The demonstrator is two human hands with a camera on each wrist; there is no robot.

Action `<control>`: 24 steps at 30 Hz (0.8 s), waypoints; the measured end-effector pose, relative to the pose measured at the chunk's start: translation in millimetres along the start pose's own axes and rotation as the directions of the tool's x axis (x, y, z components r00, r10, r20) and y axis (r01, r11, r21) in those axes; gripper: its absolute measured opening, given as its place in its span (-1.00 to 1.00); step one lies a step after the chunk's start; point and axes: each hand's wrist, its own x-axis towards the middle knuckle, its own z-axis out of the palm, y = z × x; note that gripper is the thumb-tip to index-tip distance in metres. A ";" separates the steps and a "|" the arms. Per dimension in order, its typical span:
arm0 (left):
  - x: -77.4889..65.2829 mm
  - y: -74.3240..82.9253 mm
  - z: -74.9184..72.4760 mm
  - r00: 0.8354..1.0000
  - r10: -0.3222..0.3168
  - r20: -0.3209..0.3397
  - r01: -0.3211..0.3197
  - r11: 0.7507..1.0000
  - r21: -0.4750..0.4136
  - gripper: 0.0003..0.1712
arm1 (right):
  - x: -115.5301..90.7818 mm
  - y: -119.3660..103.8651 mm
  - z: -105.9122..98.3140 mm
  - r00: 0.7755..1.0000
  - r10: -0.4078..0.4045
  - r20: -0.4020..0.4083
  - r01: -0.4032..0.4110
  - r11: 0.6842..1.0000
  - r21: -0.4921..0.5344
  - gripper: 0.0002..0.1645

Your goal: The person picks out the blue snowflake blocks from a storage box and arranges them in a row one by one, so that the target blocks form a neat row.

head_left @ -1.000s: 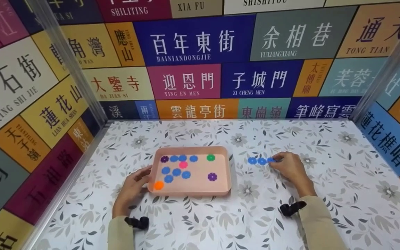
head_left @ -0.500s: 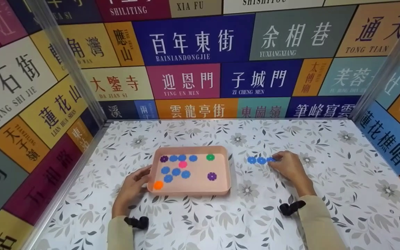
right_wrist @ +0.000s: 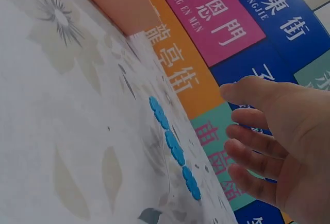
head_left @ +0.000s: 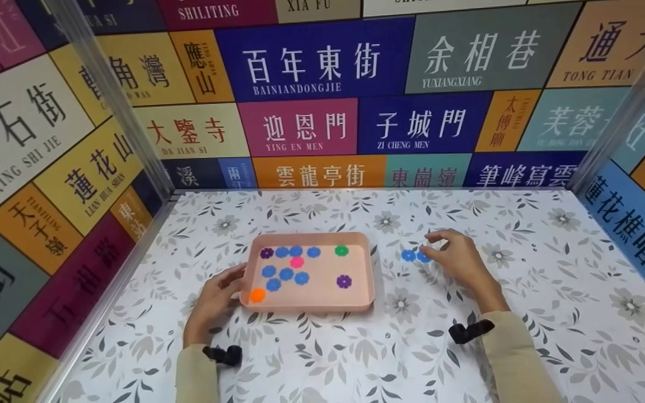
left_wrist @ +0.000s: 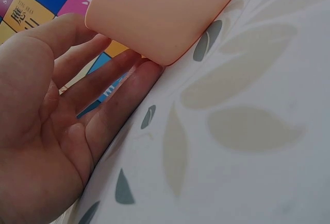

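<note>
Three blue flower-shaped discs lie in a row on the patterned table to the right of the tray. In the head view the fingers cover the third one. My right hand hovers just above the right end of this row, fingers loosely bent, thumb and index finger apart, nothing between them. At the left stands a shallow pink tray. My left hand touches its left end, and the left wrist view shows fairly straight fingers against the tray's corner.
Inside the tray are several blue discs, two purple discs, a green disc, a pink disc and an orange disc. Sign-covered walls enclose the table's back and sides.
My right hand has let go of the right-end blue disc and risen slightly up and left, its thumb and index finger parting. The left hand keeps its place at the tray.
</note>
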 end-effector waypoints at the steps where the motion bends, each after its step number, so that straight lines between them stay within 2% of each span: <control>1: 0.2 0.4 0.4 1.000 -0.005 0.000 0.005 1.000 -0.004 -0.49 | 0.2 -3.1 0.4 1.000 -0.006 0.002 0.006 1.000 0.001 -0.39; 11: 1.1 1.3 1.1 1.000 -0.029 0.000 0.029 0.999 -0.037 -0.49 | -3.1 -30.7 10.5 0.996 -0.089 -0.006 0.089 0.996 -0.009 -0.52; 18: 1.3 -0.2 1.4 0.999 0.053 -0.002 -0.053 0.998 -0.030 -0.49 | -5.0 -45.6 27.9 0.985 -0.167 0.043 0.168 0.986 -0.010 -0.60; 24: 0.8 -0.9 1.5 1.000 0.014 0.001 -0.014 1.000 -0.025 -0.50 | -8.1 -55.3 43.3 0.975 -0.206 0.085 0.210 0.977 -0.040 -0.61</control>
